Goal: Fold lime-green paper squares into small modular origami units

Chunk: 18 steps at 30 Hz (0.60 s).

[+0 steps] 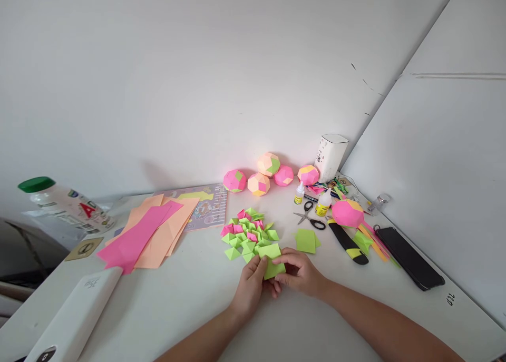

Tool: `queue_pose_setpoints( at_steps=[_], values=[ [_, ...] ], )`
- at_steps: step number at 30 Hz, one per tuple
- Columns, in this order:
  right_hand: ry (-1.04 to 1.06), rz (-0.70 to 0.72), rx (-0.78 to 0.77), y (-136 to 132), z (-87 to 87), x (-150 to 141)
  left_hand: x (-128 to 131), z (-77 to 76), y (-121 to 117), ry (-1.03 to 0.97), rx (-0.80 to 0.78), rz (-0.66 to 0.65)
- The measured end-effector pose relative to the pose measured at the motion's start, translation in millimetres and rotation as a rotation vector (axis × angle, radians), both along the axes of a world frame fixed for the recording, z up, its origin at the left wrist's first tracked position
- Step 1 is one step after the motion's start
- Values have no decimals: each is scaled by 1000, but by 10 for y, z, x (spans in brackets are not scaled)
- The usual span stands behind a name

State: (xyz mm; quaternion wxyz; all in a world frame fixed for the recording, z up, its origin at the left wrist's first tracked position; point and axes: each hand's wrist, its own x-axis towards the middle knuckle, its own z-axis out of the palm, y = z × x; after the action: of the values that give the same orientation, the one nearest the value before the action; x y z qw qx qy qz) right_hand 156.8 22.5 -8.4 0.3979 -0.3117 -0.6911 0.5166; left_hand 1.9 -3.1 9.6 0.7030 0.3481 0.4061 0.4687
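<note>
Pinching a green paper (271, 253) between left hand (250, 282) and right hand (302, 273), close together over the desk (158, 309), with too little showing to tell how far creased. Looks partway along, with a heap of folded pieces (249, 234) just beyond the hands and faceted paper balls (259, 184) farther beyond, apparently finished. Leaves flat green squares (305, 241) to the right of the hands and pink and peach sheets (138, 233) well to the left, seemingly unworked.

The bare forearms (367, 313) slant inward to the left grip (249, 284) and right grip (302, 273), close together, fingers (290, 258) bent
</note>
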Motion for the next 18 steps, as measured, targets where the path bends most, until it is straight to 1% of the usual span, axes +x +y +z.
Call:
queue_pose_setpoints(
  at_steps=[6, 10, 14, 18],
  values=[
    [-4, -8, 30, 2, 32, 6, -2, -23, 3, 11, -23, -2],
    [22, 17, 36, 8, 22, 7, -14, -25, 9, -7, -52, -15],
    [27, 8, 62, 16, 5, 10, -26, -35, 18, -8, -62, -33],
    [38, 7, 36, 17, -6, 8, -8, -50, 31, -15, -42, -35]
  ],
)
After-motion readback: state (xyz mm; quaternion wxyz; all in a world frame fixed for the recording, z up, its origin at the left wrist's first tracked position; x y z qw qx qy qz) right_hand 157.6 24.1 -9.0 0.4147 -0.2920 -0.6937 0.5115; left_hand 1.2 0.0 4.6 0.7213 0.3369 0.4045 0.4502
